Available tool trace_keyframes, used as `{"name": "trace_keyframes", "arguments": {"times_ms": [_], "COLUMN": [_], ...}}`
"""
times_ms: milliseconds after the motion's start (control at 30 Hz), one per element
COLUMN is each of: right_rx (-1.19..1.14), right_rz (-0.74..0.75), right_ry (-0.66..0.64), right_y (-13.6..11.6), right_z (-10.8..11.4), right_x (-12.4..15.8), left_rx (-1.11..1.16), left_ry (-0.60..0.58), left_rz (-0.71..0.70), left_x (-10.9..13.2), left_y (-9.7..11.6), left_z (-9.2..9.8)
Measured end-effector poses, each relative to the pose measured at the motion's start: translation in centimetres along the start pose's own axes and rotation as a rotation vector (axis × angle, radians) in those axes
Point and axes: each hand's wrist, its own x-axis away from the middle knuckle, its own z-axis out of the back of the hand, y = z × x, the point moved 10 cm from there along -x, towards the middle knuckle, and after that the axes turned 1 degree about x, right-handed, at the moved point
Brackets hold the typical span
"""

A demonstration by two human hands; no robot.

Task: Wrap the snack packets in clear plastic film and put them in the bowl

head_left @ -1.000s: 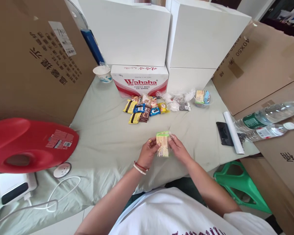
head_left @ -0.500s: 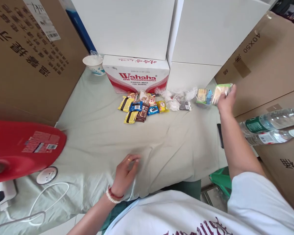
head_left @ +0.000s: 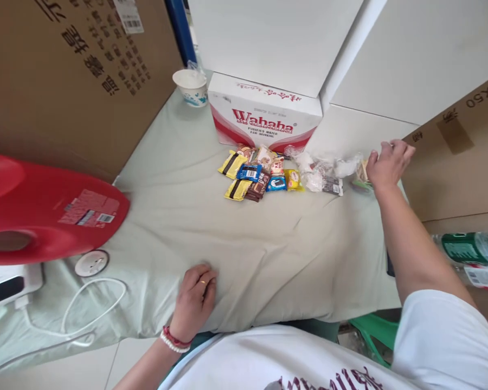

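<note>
My right hand (head_left: 391,162) is at the far right of the cloth with its fingers spread, over a clear plastic container (head_left: 361,187). A cracker packet (head_left: 363,170) shows just left of the hand; the hand covers the rest. My left hand (head_left: 197,295) lies on the cloth near the front edge, fingers curled together, with nothing visible in it. Farther back, several small wrapped snacks lie in a cluster, among them a yellow packet (head_left: 237,190), a blue packet (head_left: 249,173) and a brown packet (head_left: 258,186). Crumpled clear wrappers (head_left: 314,172) lie between this cluster and the container.
A Wahaha water carton (head_left: 264,116) stands behind the snacks, with a paper cup (head_left: 192,89) on its left. A red plastic jug (head_left: 81,216), a round white disc (head_left: 91,263) and a white cable (head_left: 67,319) are at left. Cardboard boxes flank both sides; bottles (head_left: 463,247) lie at right.
The view has turned to the right. My right hand has let go of the cracker packet, which is now at the container. My left hand has shifted slightly and its fingers have curled in.
</note>
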Motion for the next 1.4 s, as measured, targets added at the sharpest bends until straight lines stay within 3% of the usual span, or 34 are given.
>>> {"name": "trace_keyframes", "arguments": {"times_ms": [67, 133, 233, 300, 400, 467, 533, 633, 700, 733, 867, 933, 1000, 1100, 1167, 1267, 1400], "right_rx": [-0.084, -0.151, -0.207, -0.211, -0.411, -0.813, -1.231, -1.554, -1.662, -1.716, -1.979, -2.054, -2.03, -1.879, -1.779, -1.685, -1.564], "right_rz": [0.307, 0.472, 0.409, 0.327, 0.067, -0.22, -0.493, -0.832, -0.96, -0.997, -1.044, -1.035, -1.029, -1.002, -0.914, -0.705, -0.628], "right_ry": [-0.088, -0.214, -0.303, -0.268, -0.071, 0.002, -0.154, -0.464, -0.614, -0.671, -0.852, -0.875, -0.806, -0.733, -0.788, -0.864, -0.725], "right_y": [-4.9, -8.7, -11.3, -11.6, -9.7, -7.7, -8.0, -10.9, -12.9, -13.8, -16.5, -17.1, -16.7, -15.8, -16.0, -17.2, -16.9], "right_z": [-1.5, -4.1, -6.8, -6.0, -0.8, 2.1, 1.9, 1.2, 1.5, 1.8, 3.4, 3.9, 3.8, 3.0, 2.7, 2.7, 2.8], "right_x": [-0.2, 0.4, 1.6, 3.4, 9.0, 15.4, 23.0, 33.8, 38.3, 39.7, 40.4, 39.4, 38.4, 37.9, 38.1, 38.1, 37.1], "left_rx": [0.028, 0.046, 0.08, 0.134, 0.256, 0.386, 0.607, 1.072, 1.268, 1.315, 1.491, 1.583, 1.573, 1.302, 1.097, 1.042, 1.181], "left_ry": [-0.019, -0.032, -0.021, 0.007, 0.05, 0.012, -0.097, -0.357, -0.594, -0.65, -0.782, -0.876, -0.943, -1.019, -1.058, -0.957, -0.801], "left_rz": [0.013, 0.029, 0.08, 0.114, 0.176, 0.259, 0.395, 0.695, 0.845, 0.893, 0.982, 0.941, 0.836, 0.65, 0.588, 0.701, 0.903], "left_x": [-0.3, -0.5, -0.7, -0.7, -0.9, -1.4, -2.2, -2.9, -2.8, -2.9, -2.8, -2.4, -2.0, -0.8, 0.6, 2.3, 4.3], "left_y": [0.3, 0.7, 0.8, 0.9, 0.9, 0.8, 0.8, 2.3, 4.9, 6.1, 10.4, 12.4, 13.3, 12.4, 11.2, 9.2, 8.7], "left_z": [0.2, 0.3, 0.6, 0.9, 1.1, 0.2, -2.3, -8.4, -12.4, -13.8, -17.0, -16.9, -15.9, -13.9, -12.8, -11.1, -10.1]}}
